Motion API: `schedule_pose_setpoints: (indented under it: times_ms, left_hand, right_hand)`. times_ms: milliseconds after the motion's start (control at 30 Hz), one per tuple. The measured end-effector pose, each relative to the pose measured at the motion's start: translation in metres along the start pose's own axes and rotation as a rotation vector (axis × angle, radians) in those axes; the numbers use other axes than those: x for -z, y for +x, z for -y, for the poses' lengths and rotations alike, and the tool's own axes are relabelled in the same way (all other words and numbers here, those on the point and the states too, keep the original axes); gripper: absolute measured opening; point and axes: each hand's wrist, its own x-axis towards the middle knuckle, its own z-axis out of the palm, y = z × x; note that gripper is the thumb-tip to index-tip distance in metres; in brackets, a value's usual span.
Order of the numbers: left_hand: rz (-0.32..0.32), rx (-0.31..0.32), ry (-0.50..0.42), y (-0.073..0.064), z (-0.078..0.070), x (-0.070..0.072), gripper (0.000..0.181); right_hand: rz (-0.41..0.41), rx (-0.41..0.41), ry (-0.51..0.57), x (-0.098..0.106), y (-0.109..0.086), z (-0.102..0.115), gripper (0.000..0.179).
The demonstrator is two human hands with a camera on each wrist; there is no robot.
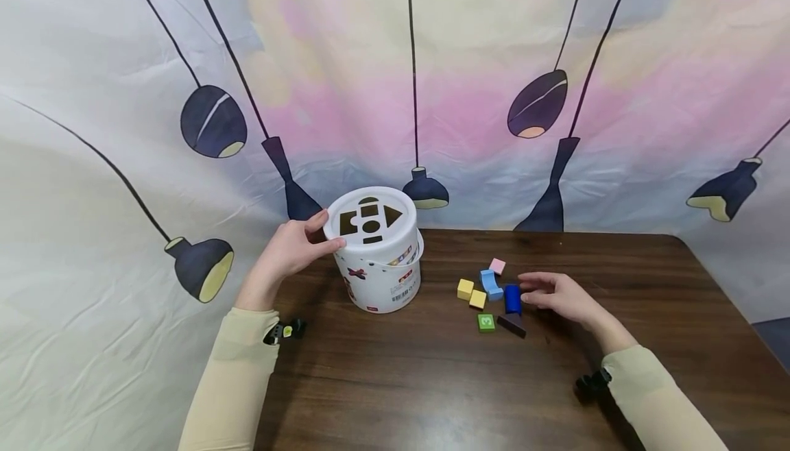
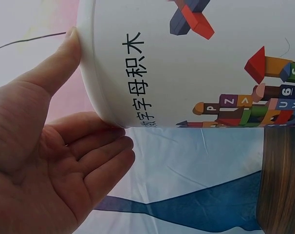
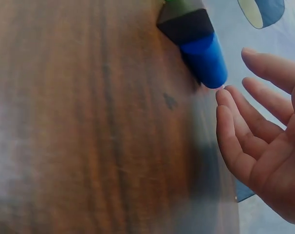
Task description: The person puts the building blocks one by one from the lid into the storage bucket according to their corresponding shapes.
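Note:
A white shape-sorter bucket (image 1: 376,279) stands upright on the table, its lid (image 1: 352,240) cut with several shaped holes. My left hand (image 1: 295,245) holds the lid's rim from the left, thumb on the near side and fingers farther round; in the left wrist view the palm (image 2: 45,180) faces the bucket wall. My right hand (image 1: 564,297) is just right of a dark blue cylinder block (image 1: 512,299), fingers loosely bent and nothing between them. The right wrist view has the fingertips (image 3: 222,95) right by the cylinder's end.
Around the blue cylinder lie a light blue curved block (image 1: 491,285), a pink block (image 1: 497,266), two yellow blocks (image 1: 465,289), a green block marked 3 (image 1: 486,323) and a dark flat block (image 1: 511,326). Behind the wooden table (image 1: 395,382) hangs a lamp-print cloth (image 1: 469,94).

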Motion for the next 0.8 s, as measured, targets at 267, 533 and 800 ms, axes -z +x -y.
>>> schedule_pose_setpoints:
  times_ms: [267,533,800]
  left_hand:
    - [-0.005,-0.009,-0.01,0.001,0.0,-0.001,0.088]
    - [-0.007,-0.008,-0.011,0.001,0.001,-0.001,0.088]
    - [0.006,0.003,-0.016,0.002,0.002,-0.001,0.09]
  right_hand:
    - [0.002,-0.049,-0.042,-0.01,0.001,-0.001,0.068]
    - [-0.038,-0.066,-0.078,-0.017,0.006,0.001,0.07]
    - [-0.058,-0.085,-0.115,-0.022,0.009,0.0,0.074]
